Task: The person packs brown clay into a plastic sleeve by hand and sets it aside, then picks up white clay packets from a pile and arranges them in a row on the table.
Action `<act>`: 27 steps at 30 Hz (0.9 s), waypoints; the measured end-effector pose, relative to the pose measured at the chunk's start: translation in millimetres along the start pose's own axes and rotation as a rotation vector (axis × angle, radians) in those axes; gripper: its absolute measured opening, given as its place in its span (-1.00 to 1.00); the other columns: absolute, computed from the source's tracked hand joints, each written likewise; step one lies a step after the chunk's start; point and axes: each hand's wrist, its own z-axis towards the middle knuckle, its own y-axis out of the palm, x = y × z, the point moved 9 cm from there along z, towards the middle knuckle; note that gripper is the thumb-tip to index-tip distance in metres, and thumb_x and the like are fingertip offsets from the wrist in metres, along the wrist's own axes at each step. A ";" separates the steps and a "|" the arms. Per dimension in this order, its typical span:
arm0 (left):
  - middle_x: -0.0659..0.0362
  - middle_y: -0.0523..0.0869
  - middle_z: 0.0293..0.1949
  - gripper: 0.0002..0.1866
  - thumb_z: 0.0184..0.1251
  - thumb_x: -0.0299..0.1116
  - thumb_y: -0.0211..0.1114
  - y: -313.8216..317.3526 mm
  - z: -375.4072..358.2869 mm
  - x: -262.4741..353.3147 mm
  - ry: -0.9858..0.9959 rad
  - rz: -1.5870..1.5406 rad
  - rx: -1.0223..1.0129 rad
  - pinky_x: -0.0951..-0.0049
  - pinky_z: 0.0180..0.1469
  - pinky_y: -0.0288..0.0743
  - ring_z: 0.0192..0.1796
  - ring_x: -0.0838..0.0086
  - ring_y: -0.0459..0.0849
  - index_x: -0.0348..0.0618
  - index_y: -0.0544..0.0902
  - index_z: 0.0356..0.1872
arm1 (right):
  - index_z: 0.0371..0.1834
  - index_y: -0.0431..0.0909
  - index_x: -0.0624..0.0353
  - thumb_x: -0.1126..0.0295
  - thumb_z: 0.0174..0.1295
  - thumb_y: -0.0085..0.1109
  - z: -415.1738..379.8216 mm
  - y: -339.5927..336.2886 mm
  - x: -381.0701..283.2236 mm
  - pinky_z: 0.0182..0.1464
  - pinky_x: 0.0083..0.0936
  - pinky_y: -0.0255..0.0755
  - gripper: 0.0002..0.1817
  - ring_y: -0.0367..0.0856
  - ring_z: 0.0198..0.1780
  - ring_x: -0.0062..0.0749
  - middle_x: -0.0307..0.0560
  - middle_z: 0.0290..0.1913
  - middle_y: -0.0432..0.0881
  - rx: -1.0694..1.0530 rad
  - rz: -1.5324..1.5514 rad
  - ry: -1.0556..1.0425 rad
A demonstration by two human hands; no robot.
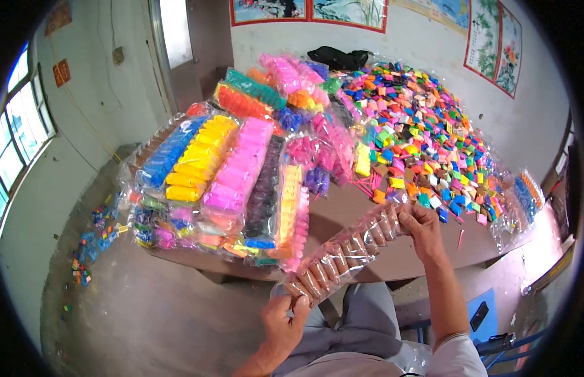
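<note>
Stretched between both hands is a clear plastic bag of brown packets (335, 261), slanting up to the right over the table's front edge. My left hand (286, 320) pinches its lower left end, thumb on top. At the upper right end, my right hand (422, 227) grips the plastic with fingers closed. Just beyond the bag's left end lie long bags of pink (298, 229) and pale orange packets (287, 210). A large heap of small colourful packets (424, 138) spreads on the table behind my right hand.
More long bags, yellow (204, 157), blue (172, 151), pink (240, 164) and black, are stacked on the left of the brown table (342, 213). A black item (338, 58) lies at the back. A phone (479, 316) rests on a blue seat at the lower right.
</note>
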 end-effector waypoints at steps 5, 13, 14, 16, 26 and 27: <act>0.04 0.62 -0.51 -0.83 0.27 -0.40 0.35 5.8 -6.2 8.4 0.011 0.016 -0.027 0.28 -0.35 0.47 -0.44 0.24 0.61 -0.30 0.62 -0.42 | -0.17 0.68 0.29 0.33 0.34 0.29 5.9 -1.7 -6.1 -0.17 -0.63 0.43 -0.79 0.55 -0.27 -0.69 -0.31 -0.29 0.66 0.002 -0.039 0.031; 0.20 0.65 -0.60 -0.68 0.49 -0.32 0.12 -28.0 34.4 27.6 0.033 0.074 0.140 0.50 -0.46 0.44 -0.54 0.59 0.58 -0.34 0.63 -0.42 | -0.29 0.71 0.26 0.17 0.27 0.39 103.8 84.2 -43.2 -0.28 -0.61 0.52 -0.69 0.58 -0.35 -0.68 -0.29 -0.39 0.65 -0.176 -0.209 0.095; 0.20 0.64 -0.61 -0.66 0.51 -0.30 0.12 -31.9 39.1 27.6 0.023 0.098 0.152 0.51 -0.47 0.42 -0.54 0.60 0.57 -0.34 0.61 -0.43 | -0.29 0.71 0.26 0.17 0.27 0.39 118.6 90.7 -39.6 -0.28 -0.61 0.52 -0.69 0.58 -0.35 -0.68 -0.29 -0.39 0.65 -0.179 -0.205 0.096; 0.24 0.61 -0.62 -0.61 0.56 -0.27 0.09 -35.6 51.3 29.5 0.050 0.104 0.171 0.52 -0.49 0.38 -0.55 0.63 0.54 -0.32 0.58 -0.49 | -0.33 0.71 0.22 0.17 0.25 0.41 148.2 115.4 -21.8 -0.38 -0.60 0.55 -0.71 0.59 -0.45 -0.62 -0.27 -0.45 0.65 -0.327 -0.085 0.126; 0.29 0.53 -0.64 -0.53 0.60 -0.27 0.05 -53.5 102.7 16.2 -0.129 0.106 0.211 0.52 -0.48 0.32 -0.55 0.66 0.41 -0.31 0.54 -0.58 | -0.35 0.75 0.19 0.23 0.14 0.51 240.8 198.0 26.4 -0.58 -0.61 0.50 -0.76 0.59 -0.57 -0.57 -0.22 -0.49 0.67 -0.484 -0.181 0.306; 0.29 0.53 -0.64 -0.53 0.60 -0.27 0.05 -53.4 104.6 15.6 -0.134 0.107 0.212 0.52 -0.48 0.32 -0.55 0.66 0.41 -0.31 0.54 -0.58 | -0.35 0.75 0.19 0.23 0.14 0.51 245.7 204.8 25.6 -0.58 -0.61 0.50 -0.76 0.59 -0.57 -0.57 -0.22 -0.49 0.67 -0.487 -0.181 0.310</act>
